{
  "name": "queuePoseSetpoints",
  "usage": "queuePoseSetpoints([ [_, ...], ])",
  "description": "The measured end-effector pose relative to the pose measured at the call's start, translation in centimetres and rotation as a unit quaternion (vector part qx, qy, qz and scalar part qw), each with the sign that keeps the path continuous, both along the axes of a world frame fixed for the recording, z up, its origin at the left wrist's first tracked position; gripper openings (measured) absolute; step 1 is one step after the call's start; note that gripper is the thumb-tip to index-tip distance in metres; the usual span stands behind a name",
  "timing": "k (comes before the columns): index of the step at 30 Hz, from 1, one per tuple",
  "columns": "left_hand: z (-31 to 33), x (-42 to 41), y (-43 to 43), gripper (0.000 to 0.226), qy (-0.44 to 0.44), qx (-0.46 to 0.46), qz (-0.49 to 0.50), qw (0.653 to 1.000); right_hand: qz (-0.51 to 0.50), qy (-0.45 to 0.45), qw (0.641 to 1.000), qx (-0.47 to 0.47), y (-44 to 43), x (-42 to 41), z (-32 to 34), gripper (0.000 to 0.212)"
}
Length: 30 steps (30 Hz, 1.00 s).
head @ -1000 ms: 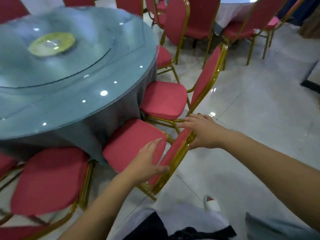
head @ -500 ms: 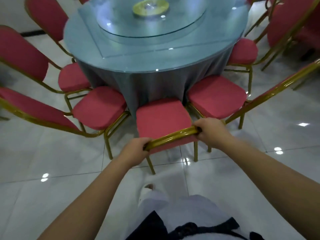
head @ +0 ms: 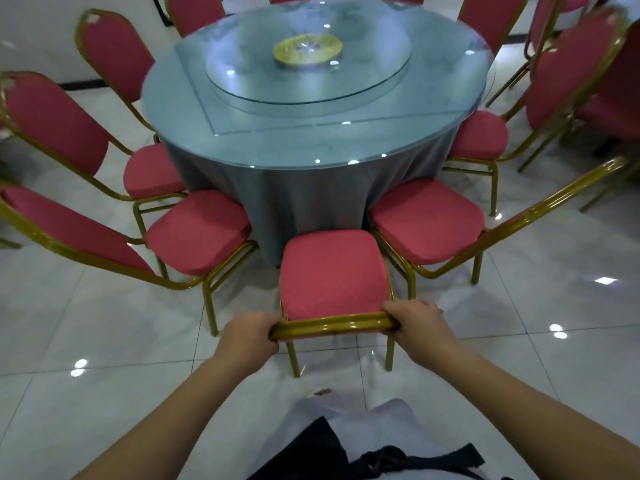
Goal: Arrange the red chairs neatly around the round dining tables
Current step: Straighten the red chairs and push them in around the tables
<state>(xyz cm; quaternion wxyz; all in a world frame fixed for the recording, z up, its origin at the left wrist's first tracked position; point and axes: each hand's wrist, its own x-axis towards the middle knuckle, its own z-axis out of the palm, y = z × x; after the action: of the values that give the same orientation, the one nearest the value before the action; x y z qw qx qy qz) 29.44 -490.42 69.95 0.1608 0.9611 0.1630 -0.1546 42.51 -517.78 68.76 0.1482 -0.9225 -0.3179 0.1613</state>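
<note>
From the head camera, the left hand [head: 250,337] and right hand [head: 417,323] each clench the gold top rail of the red chair [head: 332,271], whose seat nearly touches the round table [head: 311,140]'s grey cloth. Neighbouring chairs [head: 199,232] crowd both sides.

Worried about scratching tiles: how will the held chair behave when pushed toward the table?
The chair should be rigid: its frame is metal tubing. Its thin legs would probably slide easily on the glossy floor, perhaps scraping. Gripped at the backrest top by the left hand and right hand, it might tip if a leg catches.
</note>
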Motion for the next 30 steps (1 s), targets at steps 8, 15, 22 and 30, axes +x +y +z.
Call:
queuePoseSetpoints([
  [8, -2.8, 0.1, 2.6, 0.034, -0.041, 0.004, 0.046, 0.998, 0.025, -0.002, 1.0, -0.019, 2.3, 1.7, -0.3, 0.007],
  [15, -2.0, 5.6, 7.8, 0.022, -0.034, -0.017, 0.064, 0.997, 0.001, 0.005, 1.0, -0.005, 8.1, 6.4, 0.3, 0.02],
  [22, -1.8, 6.8, 10.0, 0.026, -0.025, -0.026, 0.026, 0.999, 0.002, 0.01, 1.0, 0.017, 9.2, 6.9, -0.7, 0.013],
  [30, -2.3, 6.3, 9.9, 0.021, 0.0, 0.009, -0.018, 1.0, 0.004, 0.011, 1.0, -0.006, 8.5, 6.8, -0.9, 0.012],
])
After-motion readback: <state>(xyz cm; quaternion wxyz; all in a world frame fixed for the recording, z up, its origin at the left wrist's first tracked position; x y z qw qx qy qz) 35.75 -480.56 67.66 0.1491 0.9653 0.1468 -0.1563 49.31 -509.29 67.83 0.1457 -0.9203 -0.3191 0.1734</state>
